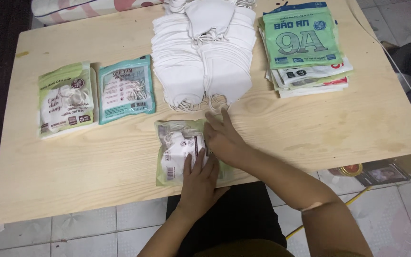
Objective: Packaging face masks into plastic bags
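A flat green and clear plastic pouch (174,147) with white masks inside lies near the front edge of the light wooden table (310,128). My left hand (198,181) presses down on the pouch's lower right part, fingers spread flat. My right hand (222,135) rests on the pouch's right edge, fingers pointing up and left, pressing it. Just beyond my hands sits a big stack of white face masks (203,57) with loose ear loops hanging at its front.
A light green filled pouch (65,100) and a teal filled pouch (126,89) lie at the left. A pile of empty printed pouches (303,47) stands at the back right. A white cable (400,71) runs along the right edge. Tiled floor lies below.
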